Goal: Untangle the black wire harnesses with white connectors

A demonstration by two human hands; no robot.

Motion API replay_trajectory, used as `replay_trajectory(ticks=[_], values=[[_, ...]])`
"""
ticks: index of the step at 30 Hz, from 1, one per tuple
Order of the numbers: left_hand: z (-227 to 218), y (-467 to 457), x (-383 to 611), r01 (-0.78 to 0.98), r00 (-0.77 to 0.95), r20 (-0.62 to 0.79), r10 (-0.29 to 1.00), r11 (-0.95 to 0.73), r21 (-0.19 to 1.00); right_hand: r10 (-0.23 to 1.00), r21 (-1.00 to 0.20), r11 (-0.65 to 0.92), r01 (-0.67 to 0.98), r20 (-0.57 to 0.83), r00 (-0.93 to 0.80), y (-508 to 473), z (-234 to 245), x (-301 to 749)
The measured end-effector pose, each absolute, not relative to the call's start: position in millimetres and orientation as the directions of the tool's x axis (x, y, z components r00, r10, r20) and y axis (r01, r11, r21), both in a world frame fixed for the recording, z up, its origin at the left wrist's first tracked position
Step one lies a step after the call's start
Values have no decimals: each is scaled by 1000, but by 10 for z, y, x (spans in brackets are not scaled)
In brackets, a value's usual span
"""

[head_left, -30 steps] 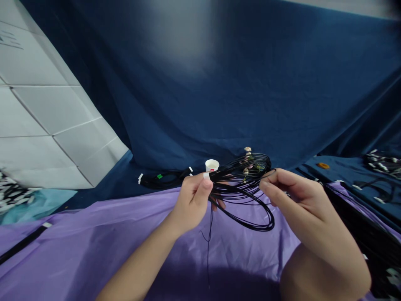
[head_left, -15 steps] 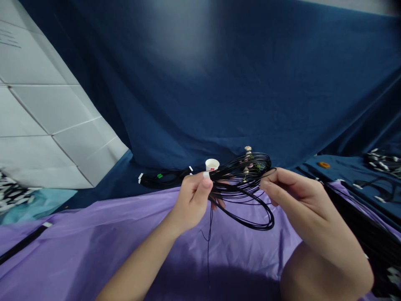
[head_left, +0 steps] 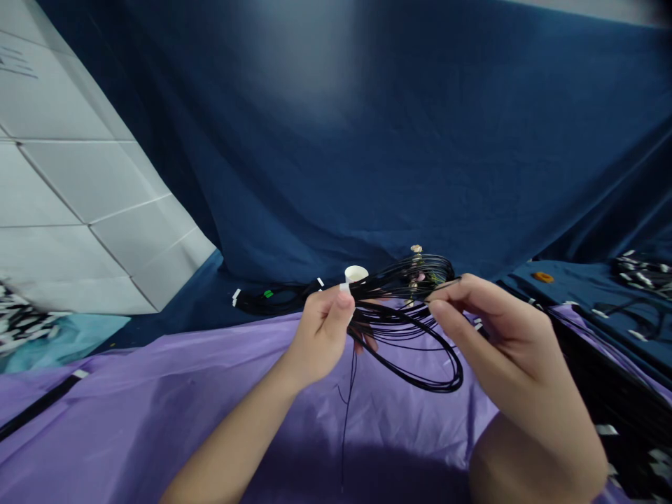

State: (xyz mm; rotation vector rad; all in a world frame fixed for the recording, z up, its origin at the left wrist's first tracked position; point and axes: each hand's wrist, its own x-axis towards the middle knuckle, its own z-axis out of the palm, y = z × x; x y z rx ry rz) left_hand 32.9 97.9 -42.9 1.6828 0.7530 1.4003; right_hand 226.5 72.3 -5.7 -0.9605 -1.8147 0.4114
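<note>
A coil of thin black cord hangs in the air between my hands, above a purple sheet. My left hand pinches the coil's left side between thumb and fingers, and one loose strand dangles down from it. My right hand is closed on the coil's right side, thumb and forefinger pinching strands. Small beads show at the far edge of the coil.
A small white cup stands behind the coil on dark blue cloth. Another black cord bundle with white tags lies at the left of the cup. More tagged black cords lie at the right. An orange ring rests further back.
My right hand has shifted a little to the left along the coil, and the coil's lower loop has sagged slightly. The left hand has held still.
</note>
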Motion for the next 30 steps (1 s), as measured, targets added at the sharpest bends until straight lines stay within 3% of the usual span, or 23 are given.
replay_trajectory(ticks=[8, 30], values=[[-431, 971, 346, -42, 222, 426, 877, -428, 903, 598, -433, 758, 487, 759, -256, 760, -82, 2159], [-425, 939, 353, -96, 286, 360, 888, -348, 933, 607, -431, 748, 505, 752, -257, 805, -126, 2096]])
